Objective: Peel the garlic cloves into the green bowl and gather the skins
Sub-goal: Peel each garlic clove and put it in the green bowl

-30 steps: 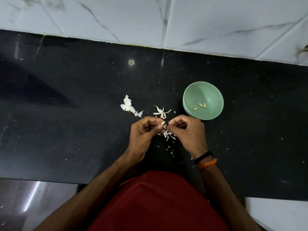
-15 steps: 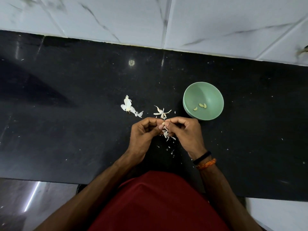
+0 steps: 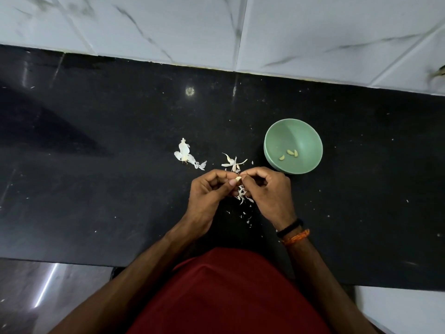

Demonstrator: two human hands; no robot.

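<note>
At the centre of the frame you hold a small pale garlic clove [image 3: 238,178] between both hands, just above the black stone counter [image 3: 96,165]. Your left hand [image 3: 209,194] has its fingers curled inward, thumb and fingertip pinching the clove from the left. Your right hand [image 3: 267,191] is curled too, its fingertips meeting the clove from the right; a black band and an orange thread [image 3: 295,233] circle that wrist.

Directly below the clove, between your hands, thin white papery skins [image 3: 241,195] hang or lie in a small cluster, with tiny flakes scattered toward the lower edge of the counter. Just above your hands lies another curl of white skin [image 3: 232,162], and further left a larger white skin piece [image 3: 185,154].

To the upper right of your hands, near but apart, sits a round pale green bowl [image 3: 303,131] holding three peeled cloves [image 3: 290,153].

White marbled wall tiles [image 3: 168,25] fill the top of the frame. Your red shirt [image 3: 228,292] fills the bottom centre.
</note>
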